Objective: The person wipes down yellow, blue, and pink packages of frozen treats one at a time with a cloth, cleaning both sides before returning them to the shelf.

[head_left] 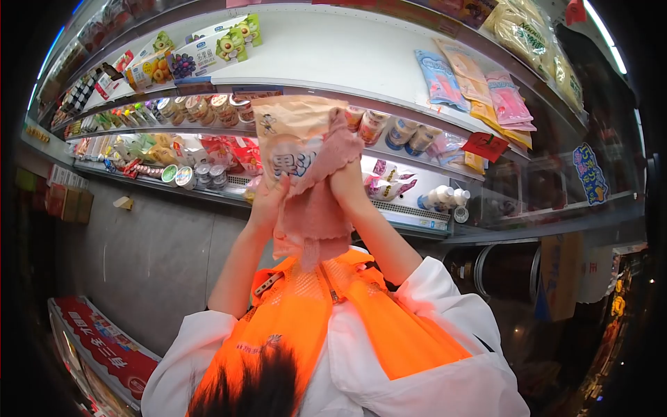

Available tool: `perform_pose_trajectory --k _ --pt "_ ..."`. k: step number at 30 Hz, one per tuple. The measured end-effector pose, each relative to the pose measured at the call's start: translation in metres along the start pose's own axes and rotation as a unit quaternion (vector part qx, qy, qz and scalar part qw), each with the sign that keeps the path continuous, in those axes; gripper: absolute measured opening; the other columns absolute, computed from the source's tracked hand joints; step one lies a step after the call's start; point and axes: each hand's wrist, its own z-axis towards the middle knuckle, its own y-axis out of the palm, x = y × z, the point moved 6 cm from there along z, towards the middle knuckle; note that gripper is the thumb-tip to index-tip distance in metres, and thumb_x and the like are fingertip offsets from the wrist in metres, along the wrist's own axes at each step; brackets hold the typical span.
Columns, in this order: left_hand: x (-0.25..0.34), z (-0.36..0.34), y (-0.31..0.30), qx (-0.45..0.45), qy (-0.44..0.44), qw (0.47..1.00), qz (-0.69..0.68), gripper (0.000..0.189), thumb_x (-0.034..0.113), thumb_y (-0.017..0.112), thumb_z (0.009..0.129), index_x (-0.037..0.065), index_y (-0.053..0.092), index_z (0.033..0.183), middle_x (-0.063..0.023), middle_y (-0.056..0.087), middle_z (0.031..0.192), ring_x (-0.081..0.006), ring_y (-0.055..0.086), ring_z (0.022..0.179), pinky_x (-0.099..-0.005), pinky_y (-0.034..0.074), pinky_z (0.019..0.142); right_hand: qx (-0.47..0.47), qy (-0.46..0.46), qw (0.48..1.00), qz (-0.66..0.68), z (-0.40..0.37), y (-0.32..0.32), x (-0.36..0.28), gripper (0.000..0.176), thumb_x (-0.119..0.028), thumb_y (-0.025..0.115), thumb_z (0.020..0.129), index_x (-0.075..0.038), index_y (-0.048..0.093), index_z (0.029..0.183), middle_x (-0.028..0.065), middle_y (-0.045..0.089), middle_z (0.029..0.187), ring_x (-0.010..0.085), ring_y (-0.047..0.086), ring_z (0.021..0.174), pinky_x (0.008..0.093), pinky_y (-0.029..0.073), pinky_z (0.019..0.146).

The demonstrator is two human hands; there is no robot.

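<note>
A peach-coloured drink pouch [292, 118] with large printed characters is held upright in front of the shelves. My left hand [267, 198] grips its lower left side, the thumb on the front. My right hand [344, 181] is closed on a pink cloth [316, 212], which lies against the pouch's right side and hangs down below it. Folds of the cloth hide most of my right fingers and the pouch's lower part.
An upper white shelf [340, 59] carries fruit-printed boxes [215, 48] at the left and several pouches [445, 80] at the right. Lower shelves hold cups [410, 135], packets and bottles [441, 198]. Cartons [69, 194] stand on the grey floor [160, 243] at the left.
</note>
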Motion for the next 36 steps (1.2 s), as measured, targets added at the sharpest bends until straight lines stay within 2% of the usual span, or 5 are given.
perform_pose_trajectory --k 11,20,29,33,36 --pt "-0.009 -0.016 0.025 -0.074 -0.007 0.984 0.165 0.034 0.013 0.049 0.087 0.001 0.042 0.118 -0.0026 0.052 0.109 -0.0074 0.048 0.097 -0.0238 0.038 0.085 0.205 0.336 0.648 0.652 0.041 -0.043 0.12 0.026 -0.031 0.039 0.088 -0.008 0.049 0.092 0.0099 0.051 0.087 0.0262 0.05 0.082 0.0416 0.043 0.073" --pt "0.03 -0.007 0.008 0.069 0.08 0.993 -0.053 0.031 0.018 0.047 0.089 0.004 0.041 0.115 -0.0045 0.049 0.111 -0.012 0.049 0.099 -0.0267 0.04 0.083 -0.026 0.101 0.988 0.115 0.016 -0.042 -0.002 0.032 -0.021 0.05 0.077 -0.008 0.045 0.106 0.0164 0.05 0.099 0.0292 0.049 0.094 0.0376 0.04 0.081" --pt "0.066 0.013 0.013 0.19 0.268 0.942 0.063 0.035 0.016 0.045 0.089 0.003 0.035 0.121 -0.007 0.046 0.116 -0.0159 0.045 0.106 -0.0286 0.037 0.09 -0.146 0.172 0.95 -0.215 -0.004 0.007 -0.029 0.051 -0.017 0.054 0.078 -0.006 0.037 0.124 0.0179 0.049 0.114 0.0308 0.049 0.102 0.0381 0.038 0.088" --pt "0.046 0.002 0.023 0.14 0.29 0.946 0.031 0.042 0.016 0.047 0.089 0.003 0.029 0.124 -0.0091 0.041 0.121 -0.0193 0.041 0.111 -0.0321 0.035 0.093 0.016 0.383 0.643 0.663 -0.015 0.03 -0.006 0.048 -0.032 0.048 0.085 -0.006 0.038 0.124 0.0122 0.048 0.119 0.0257 0.049 0.105 0.0386 0.039 0.09" --pt "0.026 -0.006 0.023 0.02 0.224 0.966 0.128 0.05 0.021 0.051 0.086 0.002 0.027 0.126 -0.0107 0.038 0.125 -0.0217 0.04 0.114 -0.035 0.034 0.094 0.05 0.389 0.681 0.618 -0.015 0.027 0.032 0.043 -0.041 0.036 0.089 -0.011 0.043 0.118 0.0067 0.048 0.119 0.0209 0.049 0.105 0.0363 0.039 0.09"
